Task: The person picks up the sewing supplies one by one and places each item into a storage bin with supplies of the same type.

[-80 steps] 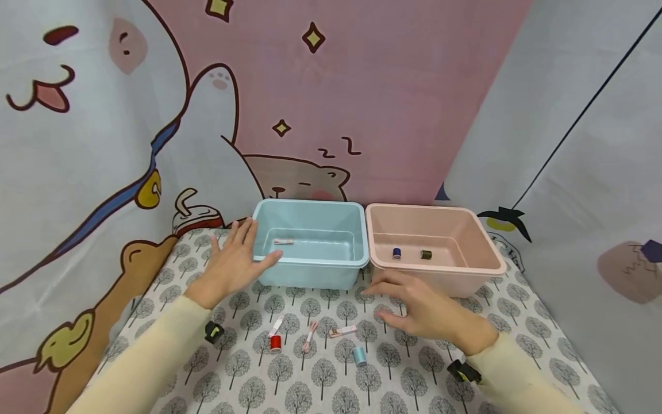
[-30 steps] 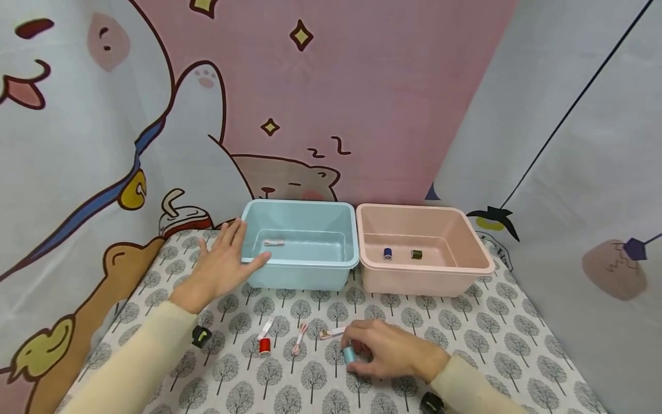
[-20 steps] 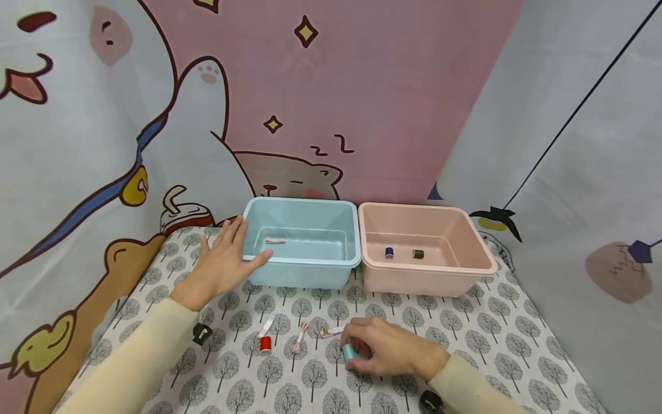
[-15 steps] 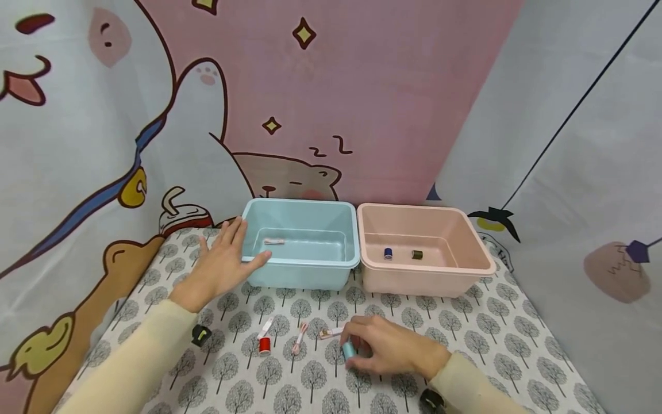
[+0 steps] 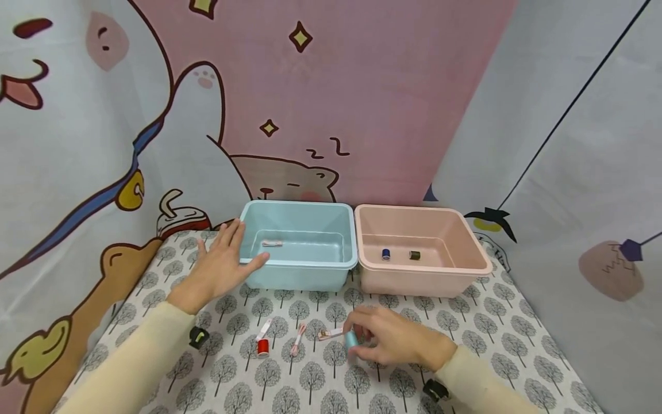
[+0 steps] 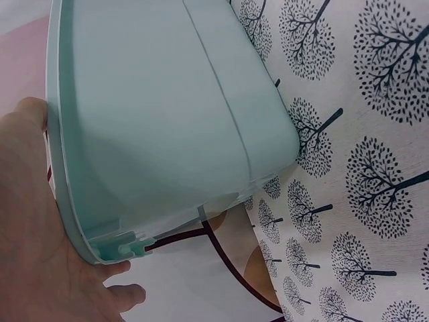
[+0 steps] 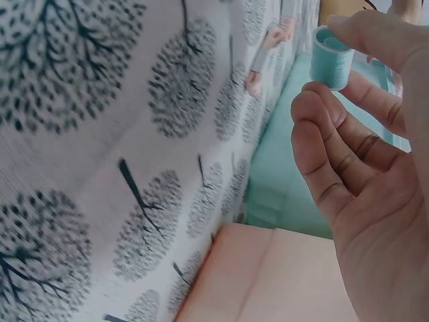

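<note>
Between thumb and fingertips, my right hand (image 5: 395, 338) pinches a light blue spool of thread (image 5: 351, 339); in the right wrist view the spool (image 7: 331, 62) is held up off the cloth. My left hand (image 5: 216, 267) lies with fingers spread on the left corner of the blue bin (image 5: 300, 275), thumb over its front rim. Inside that bin is a small pale pink bundle (image 5: 272, 244). The pink bin (image 5: 414, 282) beside it contains a dark blue spool (image 5: 385, 254) and a dark green spool (image 5: 415, 255).
On the tree-print cloth (image 5: 269, 397) in front of the bins lie a red spool (image 5: 262, 347), a white bundle (image 5: 264, 329), a pink bundle (image 5: 297, 339) and a pale bundle with a coloured end (image 5: 330, 334). A cartoon-print curtain (image 5: 393, 103) stands behind the bins.
My right hand came down from in front of the pink bin, took hold of the light blue spool and has just raised it slightly. My left hand stays at the blue bin.
</note>
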Available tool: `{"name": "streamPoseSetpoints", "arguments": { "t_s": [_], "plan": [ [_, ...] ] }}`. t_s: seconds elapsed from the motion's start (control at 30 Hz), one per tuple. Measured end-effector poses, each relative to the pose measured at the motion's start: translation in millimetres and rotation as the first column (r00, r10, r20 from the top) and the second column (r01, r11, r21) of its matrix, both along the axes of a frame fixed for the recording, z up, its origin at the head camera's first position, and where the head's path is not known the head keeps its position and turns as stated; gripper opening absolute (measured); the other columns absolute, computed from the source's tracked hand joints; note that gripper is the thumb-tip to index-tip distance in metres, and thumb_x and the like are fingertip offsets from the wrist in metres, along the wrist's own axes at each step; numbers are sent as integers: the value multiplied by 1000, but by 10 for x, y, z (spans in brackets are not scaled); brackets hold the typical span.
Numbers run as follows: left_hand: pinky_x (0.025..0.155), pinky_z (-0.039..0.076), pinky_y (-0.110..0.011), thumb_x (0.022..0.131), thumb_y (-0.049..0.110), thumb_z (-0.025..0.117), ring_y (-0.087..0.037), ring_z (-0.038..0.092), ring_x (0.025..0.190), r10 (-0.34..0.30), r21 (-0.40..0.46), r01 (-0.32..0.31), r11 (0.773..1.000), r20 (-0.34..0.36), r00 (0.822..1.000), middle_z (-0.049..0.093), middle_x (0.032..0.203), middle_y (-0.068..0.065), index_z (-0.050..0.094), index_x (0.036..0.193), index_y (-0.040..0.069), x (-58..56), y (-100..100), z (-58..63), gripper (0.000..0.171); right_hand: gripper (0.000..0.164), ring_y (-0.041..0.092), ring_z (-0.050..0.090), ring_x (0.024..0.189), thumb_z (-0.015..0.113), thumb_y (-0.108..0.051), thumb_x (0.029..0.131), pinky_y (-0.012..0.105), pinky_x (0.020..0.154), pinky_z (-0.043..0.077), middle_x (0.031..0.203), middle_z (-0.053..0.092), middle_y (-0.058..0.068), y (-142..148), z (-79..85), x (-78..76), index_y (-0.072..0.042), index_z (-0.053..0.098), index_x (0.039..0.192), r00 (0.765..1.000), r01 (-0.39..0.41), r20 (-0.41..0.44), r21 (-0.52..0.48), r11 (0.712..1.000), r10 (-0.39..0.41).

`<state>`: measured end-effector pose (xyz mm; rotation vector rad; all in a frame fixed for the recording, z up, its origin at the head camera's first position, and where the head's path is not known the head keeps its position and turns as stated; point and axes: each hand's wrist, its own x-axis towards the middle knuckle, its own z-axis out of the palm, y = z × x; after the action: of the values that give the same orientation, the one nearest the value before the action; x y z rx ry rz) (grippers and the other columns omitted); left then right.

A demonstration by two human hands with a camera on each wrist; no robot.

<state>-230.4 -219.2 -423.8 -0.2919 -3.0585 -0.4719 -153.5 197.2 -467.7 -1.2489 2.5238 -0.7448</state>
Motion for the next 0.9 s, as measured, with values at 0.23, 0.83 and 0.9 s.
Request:
{"name": "streamPoseSetpoints", "arguments": {
  "t_s": [0.23, 0.83, 0.9],
  "plan": [
    [131, -2, -97, 112, 87, 41, -56, 4, 182, -5, 23, 5, 1000, -3, 1000, 1, 197, -22, 9, 187, 3, 13, 11, -6, 117, 25, 4, 72, 93, 88, -27, 105, 19, 80, 67, 112, 75, -9, 35, 115, -82, -15, 80, 125, 998, -5, -69, -25, 1000, 3],
    [131, 0, -97, 112, 87, 41, -57, 4, 181, 2, 22, -3, 1000, 5, 1000, 2, 197, -23, 9, 187, 3, 23, 27, 9, 117, 27, 0, 67, 88, 92, -17, 100, 25, 78, 67, 98, 74, -7, 322, 701, -403, -15, 80, 123, 954, 32, -293, -96, 995, -59],
    [131, 0, -97, 112, 87, 41, -57, 5, 181, 1, 25, -1, 1000, 4, 1000, 2, 197, -23, 9, 187, 3, 25, 27, 15, 117, 26, 3, 66, 88, 93, -15, 99, 25, 78, 66, 97, 73, -9, 349, 756, -426, -16, 80, 122, 947, 46, -312, -96, 994, -74]
  ]
}}
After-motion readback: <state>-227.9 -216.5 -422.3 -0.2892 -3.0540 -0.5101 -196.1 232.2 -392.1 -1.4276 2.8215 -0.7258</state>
